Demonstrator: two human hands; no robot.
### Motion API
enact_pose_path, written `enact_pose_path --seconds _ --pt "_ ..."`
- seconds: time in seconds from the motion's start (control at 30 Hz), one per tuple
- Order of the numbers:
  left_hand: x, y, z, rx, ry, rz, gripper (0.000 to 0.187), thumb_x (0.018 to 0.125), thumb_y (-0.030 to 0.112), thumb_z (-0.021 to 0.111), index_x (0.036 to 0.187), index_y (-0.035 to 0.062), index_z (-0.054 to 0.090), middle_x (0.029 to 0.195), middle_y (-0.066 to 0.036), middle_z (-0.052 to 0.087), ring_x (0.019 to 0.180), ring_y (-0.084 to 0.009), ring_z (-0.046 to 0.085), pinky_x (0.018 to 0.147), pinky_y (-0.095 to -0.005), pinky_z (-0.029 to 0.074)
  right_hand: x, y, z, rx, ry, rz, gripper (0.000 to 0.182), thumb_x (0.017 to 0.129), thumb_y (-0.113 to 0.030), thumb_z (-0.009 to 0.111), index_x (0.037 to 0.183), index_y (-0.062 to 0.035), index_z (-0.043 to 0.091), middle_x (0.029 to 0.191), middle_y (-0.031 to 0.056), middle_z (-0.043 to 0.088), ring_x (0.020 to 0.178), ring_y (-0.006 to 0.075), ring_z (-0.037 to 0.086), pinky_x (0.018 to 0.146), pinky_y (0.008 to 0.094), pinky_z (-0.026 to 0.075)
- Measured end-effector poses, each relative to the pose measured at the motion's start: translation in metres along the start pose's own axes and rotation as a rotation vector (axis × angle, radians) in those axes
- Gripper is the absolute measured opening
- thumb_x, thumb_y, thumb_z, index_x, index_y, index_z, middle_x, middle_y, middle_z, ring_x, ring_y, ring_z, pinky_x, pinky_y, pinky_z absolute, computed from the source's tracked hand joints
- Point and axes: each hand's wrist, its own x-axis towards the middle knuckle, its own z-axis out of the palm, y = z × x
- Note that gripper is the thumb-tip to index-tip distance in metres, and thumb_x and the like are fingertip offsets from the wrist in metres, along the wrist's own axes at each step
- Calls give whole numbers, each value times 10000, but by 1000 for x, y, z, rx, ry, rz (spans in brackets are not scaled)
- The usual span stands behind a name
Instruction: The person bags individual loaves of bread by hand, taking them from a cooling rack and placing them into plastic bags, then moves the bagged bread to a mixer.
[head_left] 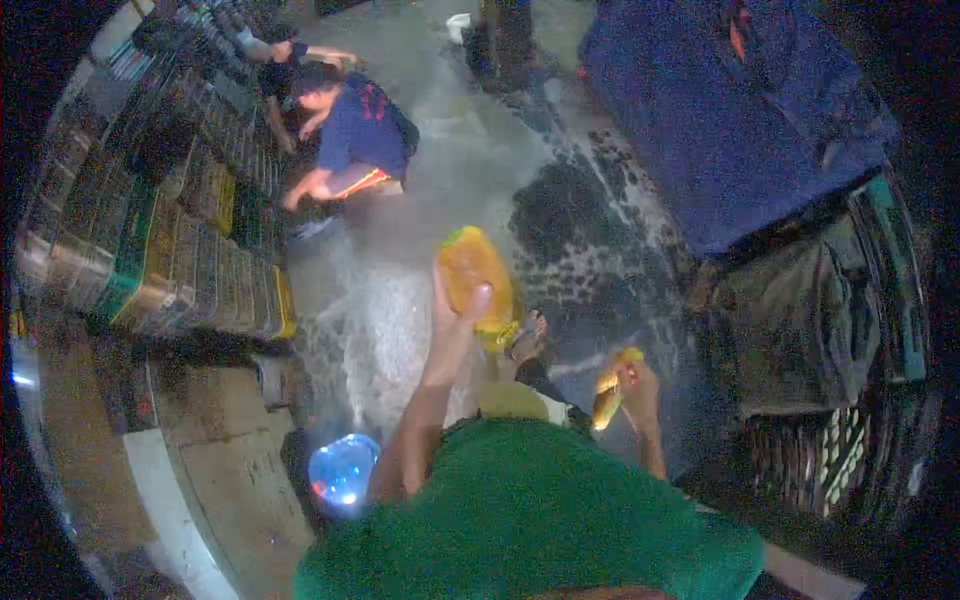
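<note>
Beyond green cloth shirt [535, 510] | left hand [456, 312]: fingers clamp oval yellow-orange object [470, 263] | right hand [636, 384]: fingers clamp slim yellow-orange piece [605, 400]

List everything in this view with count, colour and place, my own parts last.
Large yellow-orange oval object: one, greenish at its ends, centre
Small yellow-orange elongated piece: one, right of centre
Shiny blue rounded object: one, lower left
Stacked slatted crates: several, grey, green and yellow, left
Brown flat-sided boxes: uncounted, lower left
Crouching person in navy shirt: one, upper left, another person partly behind
Large blue covering: one, upper right
Dark folded covering: one, right
Wet-looking grey floor: one, middle
Green shirt: one, bottom
Left grip: one, bare, on the oval object
Right grip: one, bare, on the small piece
</note>
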Motion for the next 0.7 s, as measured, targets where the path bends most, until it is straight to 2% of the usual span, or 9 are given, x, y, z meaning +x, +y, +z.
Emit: enact_pose_path --seconds 0.1,0.13,0.23,0.27,0.3,0.4,0.47,0.6,0.7 --pt "90 -41 8 216 12 25 779 910 188 701 1521 59 236 1394 -130 460 1275 -225 482 1071 -364 414 113 -8 17 167 -82 -80 129 915 -121 642 996 -21 659 836 141 662 721 238 636 656 356 490" --pt "119 -48 16 150 -3 -4 791 905 190 705 1521 51 228 1392 -134 462 1281 -225 478 1073 -360 412 158 -14 23 124 -124 -10 136 914 -118 643 1009 -22 660 841 143 661 750 242 641 683 347 498" --pt "217 -62 25 193 -28 203 783 897 175 707 1512 50 238 1383 -139 470 1273 -228 488 1060 -361 425 306 -58 28 54 -185 -302 133 919 -114 642 1008 -17 656 860 149 660 778 247 644 697 345 499" --pt "234 -57 21 277 -11 132 767 891 159 704 1501 54 250 1388 -134 467 1278 -231 484 1057 -366 429 347 -73 32 112 -148 -402 126 911 -132 664 975 -26 644 848 137 643 740 241 629 664 347 490" --pt "253 -53 20 288 49 99 762 889 159 704 1497 55 256 1388 -131 467 1278 -233 483 1054 -371 432 390 -88 37 165 -125 -499 133 904 -150 686 942 -34 633 837 125 625 701 234 615 632 350 481" --pt "317 -38 31 323 287 0 747 884 165 704 1485 59 274 1378 -123 470 1266 -246 488 1037 -391 452 504 -158 33 249 -199 -549 127 909 -137 681 950 -33 621 814 122 600 681 245 590 627 340 478" --pt "364 -50 21 309 417 31 747 880 176 706 1484 65 281 1367 -126 475 1256 -248 494 1030 -394 457 573 -195 41 255 -160 -650 127 916 -141 680 938 -30 622 805 115 589 670 237 573 622 334 473" --pt "474 -79 -15 301 459 76 743 873 201 709 1479 65 301 1351 -127 482 1247 -246 497 1029 -402 457 707 -228 83 228 -105 -582 143 940 -148 679 966 -10 652 807 75 603 717 129 551 644 286 459" --pt "564 -91 -53 273 424 108 738 873 211 711 1473 66 308 1355 -124 476 1241 -244 502 1031 -398 461 780 -243 128 278 -47 -621 172 921 -189 698 933 -32 630 776 102 595 672 206 569 626 334 475"
